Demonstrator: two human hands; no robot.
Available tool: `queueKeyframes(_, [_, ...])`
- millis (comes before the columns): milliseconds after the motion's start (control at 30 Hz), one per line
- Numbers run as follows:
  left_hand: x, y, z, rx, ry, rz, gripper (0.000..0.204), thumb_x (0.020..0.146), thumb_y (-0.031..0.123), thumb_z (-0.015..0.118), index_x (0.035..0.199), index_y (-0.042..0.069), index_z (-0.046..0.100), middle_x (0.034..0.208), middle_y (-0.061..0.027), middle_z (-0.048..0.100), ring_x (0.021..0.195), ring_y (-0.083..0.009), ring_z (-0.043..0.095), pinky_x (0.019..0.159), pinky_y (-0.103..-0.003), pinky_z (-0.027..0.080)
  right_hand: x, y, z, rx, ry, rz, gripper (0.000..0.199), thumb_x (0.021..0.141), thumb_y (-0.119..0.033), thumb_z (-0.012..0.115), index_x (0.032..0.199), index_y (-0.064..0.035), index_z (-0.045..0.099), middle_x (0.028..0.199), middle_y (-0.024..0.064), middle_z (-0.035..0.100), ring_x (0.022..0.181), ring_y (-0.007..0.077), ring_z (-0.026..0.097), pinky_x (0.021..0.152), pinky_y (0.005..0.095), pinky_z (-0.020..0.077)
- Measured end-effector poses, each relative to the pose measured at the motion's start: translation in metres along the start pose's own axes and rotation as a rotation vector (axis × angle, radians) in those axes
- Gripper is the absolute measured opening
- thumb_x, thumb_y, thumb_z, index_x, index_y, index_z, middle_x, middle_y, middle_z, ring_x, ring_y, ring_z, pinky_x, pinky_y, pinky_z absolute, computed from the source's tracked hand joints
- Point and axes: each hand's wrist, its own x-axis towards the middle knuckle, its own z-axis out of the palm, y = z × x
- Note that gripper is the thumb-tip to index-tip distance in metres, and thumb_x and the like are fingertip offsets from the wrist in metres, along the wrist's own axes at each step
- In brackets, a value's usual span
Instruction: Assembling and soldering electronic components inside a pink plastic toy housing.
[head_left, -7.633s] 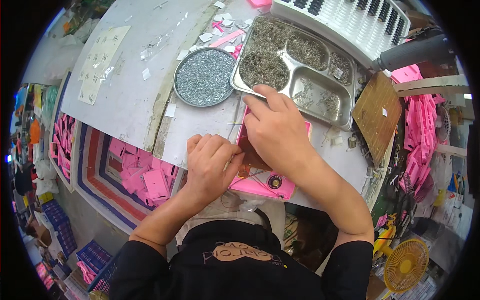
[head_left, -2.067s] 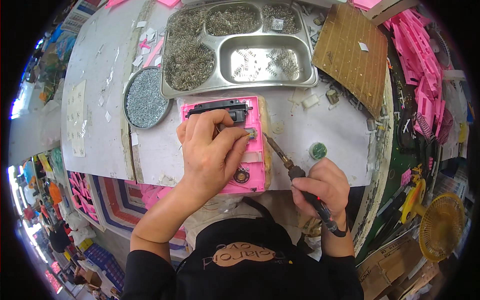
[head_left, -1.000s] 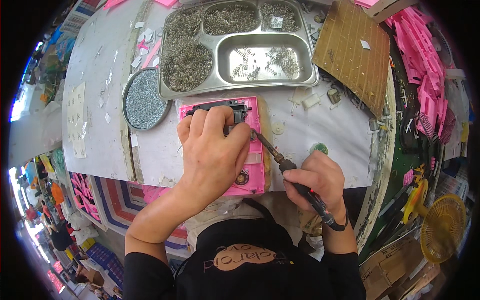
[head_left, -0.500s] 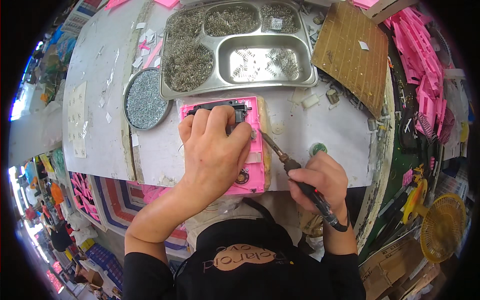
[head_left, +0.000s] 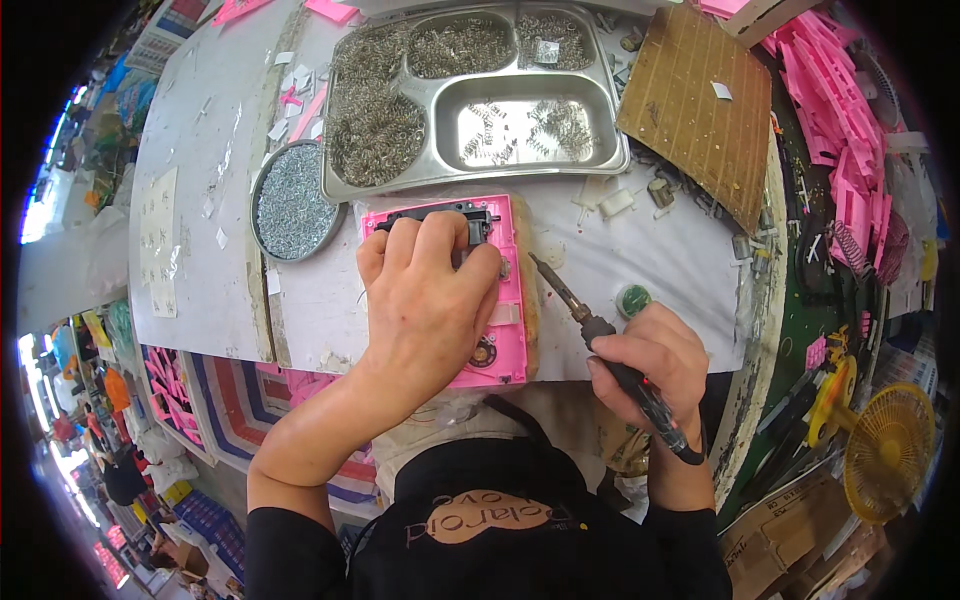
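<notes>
My left hand (head_left: 425,305) lies over a pink plastic case (head_left: 511,355) with curled fingers. Its fingertips grip a black plastic mechanism (head_left: 482,224) near the case's far end; the palm hides much of the inside. A round black-rimmed part (head_left: 484,353) shows in the near right of the case. In my right hand (head_left: 662,355) is a soldering iron (head_left: 612,350), held like a pen. Its tip points up and left, just right of the case and apart from it. Beside that hand sits a small green roll (head_left: 633,300), perhaps solder wire.
Past the case stands a metal compartment tray (head_left: 470,183) of small springs. A round dish (head_left: 258,225) of tiny metal pieces is at its left. A brown board (head_left: 700,110) leans at the far right, near pink parts (head_left: 830,100) and a yellow fan (head_left: 888,450).
The soldering iron's tip has drawn back from the case's right edge, as my right hand moved slightly right. My left hand keeps its place on the black mechanism.
</notes>
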Motion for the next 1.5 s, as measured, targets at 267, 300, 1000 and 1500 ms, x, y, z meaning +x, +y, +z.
queueKeyframes(267, [0.000,0.000,0.000,0.011,-0.001,-0.007,0.013,0.077,0.016,0.077,0.087,0.015,0.068,0.100,-0.0039,0.054,0.093,-0.0242,0.052,0.088,-0.042,0.034,-0.001,0.001,-0.004,-0.003,-0.001,0.011,0.037,0.069,0.005,0.081,0.103,-0.0074,0.073,0.067,0.0021,0.053,0.057,0.0197,0.051,0.051,0.0299,0.0403])
queueKeyframes(300, [0.000,0.000,0.001,0.011,-0.001,-0.005,0.013,0.077,0.016,0.077,0.087,0.015,0.068,0.100,-0.0039,0.054,0.093,-0.0242,0.052,0.088,-0.042,0.034,-0.002,0.001,-0.004,-0.006,0.002,0.011,0.037,0.069,0.005,0.081,0.103,-0.0074,0.073,0.067,0.0021,0.053,0.057,0.0197,0.051,0.051,0.0300,0.0403])
queueKeyframes(1000, [0.004,0.000,-0.016,-0.039,-0.132,-0.012,0.019,0.081,0.011,0.077,0.098,0.011,0.069,0.104,-0.0071,0.055,0.098,-0.0280,0.055,0.093,-0.045,0.036,-0.003,0.002,-0.004,-0.005,0.009,0.015,0.037,0.068,0.004,0.081,0.102,-0.0077,0.073,0.068,0.0025,0.054,0.056,0.0200,0.051,0.051,0.0305,0.0401])
queueKeyframes(1500, [-0.021,-0.040,-0.038,-0.184,-0.032,-0.187,0.050,0.076,0.012,0.083,0.121,0.004,0.061,0.125,-0.0171,0.055,0.117,-0.0392,0.054,0.100,-0.049,0.042,0.001,-0.001,-0.011,-0.027,0.002,0.006,0.038,0.067,0.006,0.081,0.102,-0.0043,0.071,0.065,0.0048,0.053,0.055,0.0225,0.050,0.050,0.0323,0.0392])
